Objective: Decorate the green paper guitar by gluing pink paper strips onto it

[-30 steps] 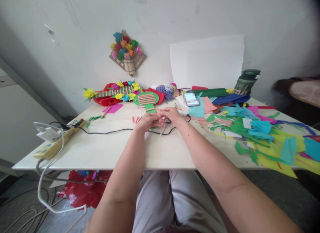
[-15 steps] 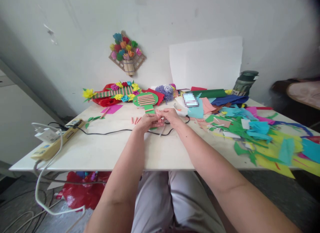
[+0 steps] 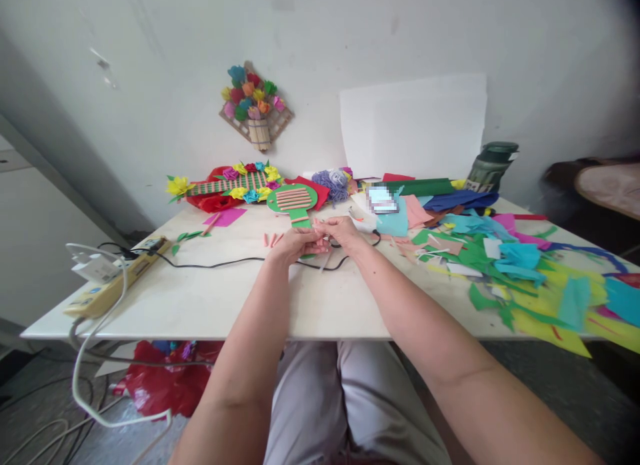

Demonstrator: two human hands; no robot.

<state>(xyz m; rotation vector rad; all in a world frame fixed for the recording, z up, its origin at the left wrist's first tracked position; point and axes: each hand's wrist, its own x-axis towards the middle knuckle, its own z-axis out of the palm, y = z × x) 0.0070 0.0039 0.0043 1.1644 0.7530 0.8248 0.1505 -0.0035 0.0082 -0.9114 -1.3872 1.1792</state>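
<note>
My left hand [image 3: 303, 242] and my right hand [image 3: 340, 232] meet over the middle of the table, both with fingers pinched on a small pink piece of paper [image 3: 318, 230], largely hidden by the fingers. Just beyond them lies a green paddle-shaped cutout [image 3: 273, 202] with a row of pink paper rolls [image 3: 293, 198] across its round part. One more roll crosses its green stem, whose lower part is behind my hands. Left of my left hand lie several short pink rolls [image 3: 273, 240].
A black cable [image 3: 225, 262] runs from the yellow power strip [image 3: 95, 295] to behind my hands. Coloured paper scraps [image 3: 515, 265] cover the right side. A flower-trimmed craft [image 3: 227, 184], purple yarn [image 3: 331, 184], a phone [image 3: 383, 199] and a dark green bottle [image 3: 493, 166] stand along the back.
My fingers have shifted very slightly around the pink paper. The whole view has tilted a little; nothing else has visibly moved.
</note>
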